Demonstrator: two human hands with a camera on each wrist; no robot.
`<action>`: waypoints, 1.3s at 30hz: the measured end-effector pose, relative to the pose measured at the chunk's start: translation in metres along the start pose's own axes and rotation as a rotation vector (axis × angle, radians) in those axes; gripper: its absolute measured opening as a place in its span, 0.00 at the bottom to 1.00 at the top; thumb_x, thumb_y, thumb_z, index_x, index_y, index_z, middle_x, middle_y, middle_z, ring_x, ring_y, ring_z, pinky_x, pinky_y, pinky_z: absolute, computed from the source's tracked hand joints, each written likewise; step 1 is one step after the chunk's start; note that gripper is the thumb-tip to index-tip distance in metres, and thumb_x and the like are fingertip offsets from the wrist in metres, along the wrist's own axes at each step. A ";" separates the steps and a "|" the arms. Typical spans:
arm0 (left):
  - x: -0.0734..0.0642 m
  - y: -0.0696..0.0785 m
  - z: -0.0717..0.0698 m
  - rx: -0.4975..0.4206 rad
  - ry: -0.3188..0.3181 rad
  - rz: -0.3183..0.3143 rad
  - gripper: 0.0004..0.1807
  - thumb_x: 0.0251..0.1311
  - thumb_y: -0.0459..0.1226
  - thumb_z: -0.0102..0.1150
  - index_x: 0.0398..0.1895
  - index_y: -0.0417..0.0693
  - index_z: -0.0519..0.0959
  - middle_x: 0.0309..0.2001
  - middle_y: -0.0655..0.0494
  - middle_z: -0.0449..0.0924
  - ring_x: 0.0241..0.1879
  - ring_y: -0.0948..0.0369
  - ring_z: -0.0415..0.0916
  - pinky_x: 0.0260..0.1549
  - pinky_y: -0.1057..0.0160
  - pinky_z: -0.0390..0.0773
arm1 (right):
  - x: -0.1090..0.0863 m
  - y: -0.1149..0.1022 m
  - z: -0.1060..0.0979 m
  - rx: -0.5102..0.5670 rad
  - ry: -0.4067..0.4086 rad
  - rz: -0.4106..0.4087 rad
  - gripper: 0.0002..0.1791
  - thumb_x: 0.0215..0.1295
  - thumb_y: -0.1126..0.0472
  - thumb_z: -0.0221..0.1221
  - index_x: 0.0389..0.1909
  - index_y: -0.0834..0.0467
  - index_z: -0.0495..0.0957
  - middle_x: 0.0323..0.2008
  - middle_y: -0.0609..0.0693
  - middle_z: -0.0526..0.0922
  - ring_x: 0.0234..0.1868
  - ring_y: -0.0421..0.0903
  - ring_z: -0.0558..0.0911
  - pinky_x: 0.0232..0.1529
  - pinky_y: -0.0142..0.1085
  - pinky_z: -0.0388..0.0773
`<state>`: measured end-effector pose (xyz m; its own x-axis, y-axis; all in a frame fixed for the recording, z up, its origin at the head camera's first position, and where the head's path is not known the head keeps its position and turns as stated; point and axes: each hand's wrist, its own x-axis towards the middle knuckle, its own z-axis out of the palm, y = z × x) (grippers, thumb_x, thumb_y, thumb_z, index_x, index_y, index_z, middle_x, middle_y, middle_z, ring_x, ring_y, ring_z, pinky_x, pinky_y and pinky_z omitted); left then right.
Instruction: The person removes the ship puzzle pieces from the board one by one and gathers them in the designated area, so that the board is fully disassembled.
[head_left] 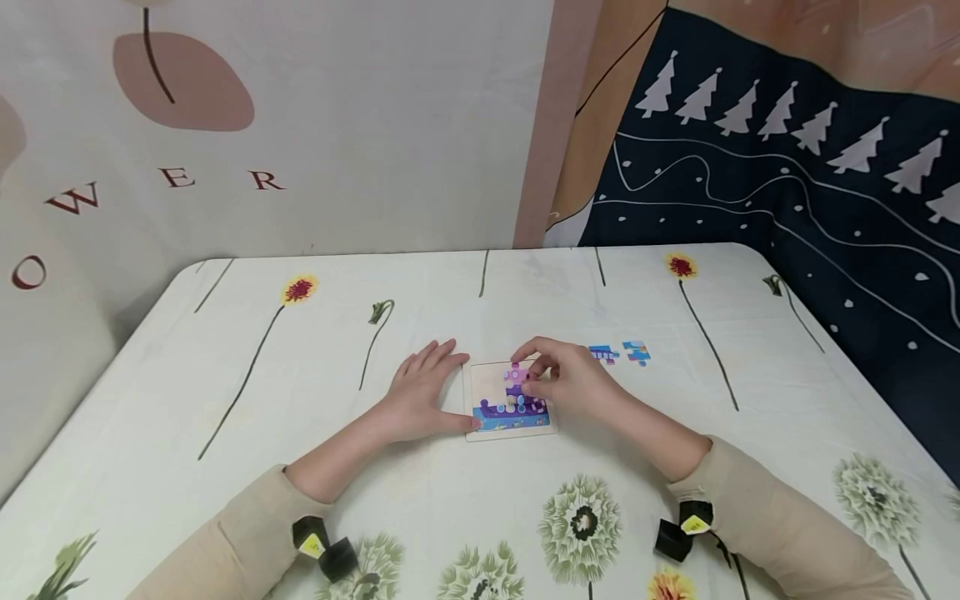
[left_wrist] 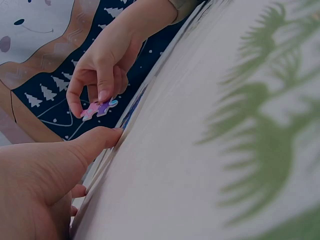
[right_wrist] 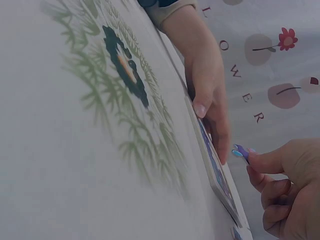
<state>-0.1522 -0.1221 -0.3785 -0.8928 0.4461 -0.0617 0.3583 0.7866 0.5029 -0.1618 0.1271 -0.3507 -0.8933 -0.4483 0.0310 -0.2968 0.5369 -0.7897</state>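
A small square puzzle tray (head_left: pixel 486 383) lies on the table with blue and purple jigsaw pieces (head_left: pixel 510 417) fitted along its bottom. My left hand (head_left: pixel 420 400) is spread at the tray's left side, with the thumb on its lower left corner and the other fingers extended along the edge. Over the tray, my right hand (head_left: pixel 573 383) pinches a pink-and-purple jigsaw piece (left_wrist: pixel 99 109) between thumb and fingers. In the right wrist view that jigsaw piece (right_wrist: pixel 242 151) is held up above the tray's surface.
Two loose jigsaw pieces, one blue and purple (head_left: pixel 603 354) and one blue and orange (head_left: pixel 637 352), lie right of the tray, beyond my right hand. A flower-print cloth (head_left: pixel 315 350) covers the table. Printed fabric hangs behind it and on the right.
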 end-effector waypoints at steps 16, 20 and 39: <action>-0.003 -0.002 0.000 -0.019 0.000 0.004 0.50 0.46 0.56 0.69 0.70 0.46 0.61 0.74 0.45 0.46 0.73 0.45 0.35 0.66 0.40 0.37 | -0.018 0.018 -0.032 0.001 0.047 0.022 0.16 0.57 0.68 0.66 0.47 0.56 0.80 0.29 0.48 0.80 0.24 0.47 0.70 0.21 0.33 0.65; -0.003 -0.002 -0.001 -0.020 -0.001 0.002 0.50 0.45 0.56 0.69 0.71 0.46 0.60 0.75 0.46 0.45 0.73 0.46 0.35 0.66 0.41 0.36 | -0.023 0.022 -0.039 0.000 0.064 0.026 0.15 0.57 0.68 0.66 0.47 0.57 0.81 0.29 0.48 0.80 0.24 0.47 0.69 0.22 0.32 0.64; -0.002 -0.001 0.000 -0.012 0.003 0.008 0.51 0.45 0.56 0.70 0.71 0.46 0.60 0.75 0.46 0.45 0.73 0.47 0.35 0.66 0.42 0.37 | -0.041 0.050 -0.067 0.020 0.048 0.059 0.15 0.57 0.70 0.65 0.47 0.60 0.80 0.30 0.51 0.81 0.23 0.45 0.71 0.22 0.32 0.67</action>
<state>-0.1511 -0.1237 -0.3791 -0.8910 0.4507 -0.0550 0.3618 0.7778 0.5140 -0.1624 0.2201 -0.3504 -0.9244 -0.3813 0.0131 -0.2370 0.5470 -0.8029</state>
